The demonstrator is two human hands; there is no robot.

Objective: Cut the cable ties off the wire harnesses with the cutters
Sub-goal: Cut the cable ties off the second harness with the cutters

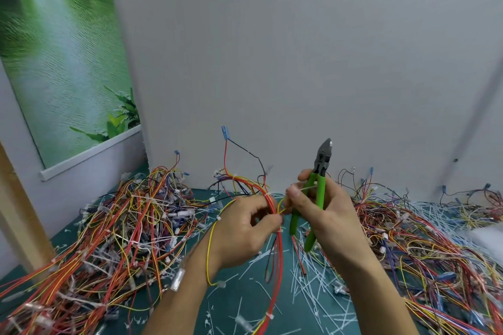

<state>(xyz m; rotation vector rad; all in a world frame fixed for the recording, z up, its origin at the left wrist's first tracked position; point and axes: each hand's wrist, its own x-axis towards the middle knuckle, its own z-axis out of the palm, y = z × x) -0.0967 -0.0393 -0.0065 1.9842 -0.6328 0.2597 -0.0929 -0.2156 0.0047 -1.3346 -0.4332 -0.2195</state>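
Green mat (245, 288) covers the work surface; everything is placed relative to it. Above mat centre, left hand (245, 228) curls round a red-and-yellow harness (275, 253), fingertips pinching its wires. The harness trails down to the mat's near edge, and one yellow wire loops round the left wrist. Right hand (326, 215) is also above mat centre, just right of the left hand, fingers wrapped round the green handles of the cutters (317, 185). The cutters stand nose up, blades together. Thumb and forefinger also pinch a pale tie (306, 187) across the handles.

Left side of mat: big tangled pile (122, 226) of red, orange and yellow harnesses with white ties on them. Right side of mat: second pile (422, 242). Mat centre and right: loose white cut ties (313, 288) scattered flat.

Behind the mat stands a plain white panel (299, 49). Beyond the mat's left corner, a green leafy poster (62, 49) hangs on the wall. A wooden post (19, 212) stands at the mat's left edge.
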